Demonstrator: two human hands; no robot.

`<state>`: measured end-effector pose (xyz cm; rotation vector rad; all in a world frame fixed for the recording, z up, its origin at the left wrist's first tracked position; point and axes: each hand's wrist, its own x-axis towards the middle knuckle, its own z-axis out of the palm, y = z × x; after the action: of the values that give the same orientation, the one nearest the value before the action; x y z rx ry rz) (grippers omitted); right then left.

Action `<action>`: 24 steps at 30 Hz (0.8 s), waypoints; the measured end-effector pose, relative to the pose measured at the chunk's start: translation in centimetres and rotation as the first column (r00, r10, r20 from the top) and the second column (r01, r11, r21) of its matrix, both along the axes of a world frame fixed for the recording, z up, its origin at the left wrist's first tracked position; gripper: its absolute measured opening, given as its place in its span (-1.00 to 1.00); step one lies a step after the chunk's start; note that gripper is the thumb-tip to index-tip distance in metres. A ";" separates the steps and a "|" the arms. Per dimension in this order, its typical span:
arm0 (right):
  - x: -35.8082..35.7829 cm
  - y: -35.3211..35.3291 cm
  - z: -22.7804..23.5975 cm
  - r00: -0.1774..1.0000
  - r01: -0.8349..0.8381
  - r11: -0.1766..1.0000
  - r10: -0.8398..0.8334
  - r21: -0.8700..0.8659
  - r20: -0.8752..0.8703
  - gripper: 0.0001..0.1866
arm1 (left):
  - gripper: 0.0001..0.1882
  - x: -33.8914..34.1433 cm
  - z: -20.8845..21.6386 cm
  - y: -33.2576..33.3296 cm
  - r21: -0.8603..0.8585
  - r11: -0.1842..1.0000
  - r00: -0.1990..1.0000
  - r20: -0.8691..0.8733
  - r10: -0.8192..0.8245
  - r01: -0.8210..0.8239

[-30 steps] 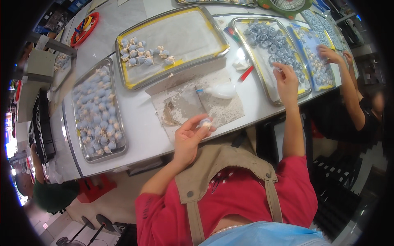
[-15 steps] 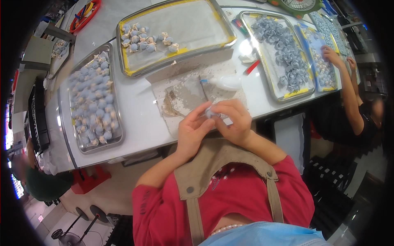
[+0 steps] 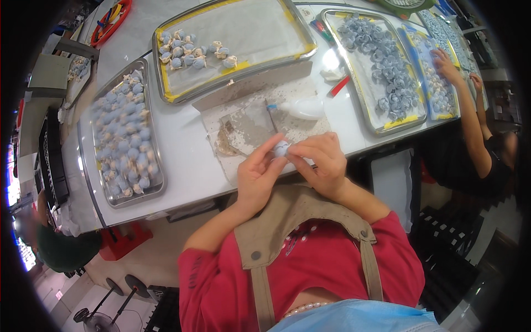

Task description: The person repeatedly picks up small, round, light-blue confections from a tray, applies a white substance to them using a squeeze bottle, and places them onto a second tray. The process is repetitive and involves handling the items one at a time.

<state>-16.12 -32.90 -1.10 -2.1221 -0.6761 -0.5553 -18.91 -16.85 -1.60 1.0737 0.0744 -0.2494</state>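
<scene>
A small pale blue ball-shaped piece (image 3: 281, 148) is pinched between the thumb and forefinger of my left hand (image 3: 259, 172). My right hand (image 3: 322, 161) has its thumb and fingertips closed on the right side of the same piece. Both hands are just over the table's near edge, in front of a stained sheet of card (image 3: 243, 119). On that card lies a white squeeze bottle (image 3: 306, 110) with a blue tip.
Blue-and-cream balls fill the left tray (image 3: 157, 176); several more sit in the far tray (image 3: 249, 39). Grey-blue petal-like pieces lie in the right tray (image 3: 412, 126). A red tool (image 3: 339, 86) is beside it. A co-worker's hand (image 3: 445, 65) reaches over another tray at right.
My right hand has shifted slightly right and its fingers have drawn back, so more of the pale blue piece shows. My left hand stays nearly in place. The co-worker's hand has moved a little.
</scene>
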 end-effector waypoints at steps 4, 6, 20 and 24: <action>0.2 0.3 1.0 0.997 0.037 0.996 -0.031 -0.085 0.071 -0.75 | -0.58 0.0 0.1 -0.1 0.021 0.999 0.999 0.027 0.027 -0.027; 0.2 0.4 1.4 0.997 0.038 0.994 -0.031 -0.102 0.068 -0.77 | -0.60 0.0 0.2 -0.1 0.020 0.999 0.999 0.035 0.038 -0.039; 1.0 -0.5 1.8 0.742 -0.047 0.829 0.402 0.557 -0.536 -0.69 | -0.66 0.3 1.6 1.1 0.153 0.983 0.990 0.078 -0.118 0.105; 1.1 -1.1 1.4 0.427 -0.115 0.675 0.696 0.729 -0.577 -0.53 | -0.65 -0.2 1.3 1.1 0.033 0.990 0.979 0.148 -0.142 0.139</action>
<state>-15.03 -33.96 0.33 -1.2364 -0.3639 0.5315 -19.07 -15.72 -0.32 1.1181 -0.1349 -0.2947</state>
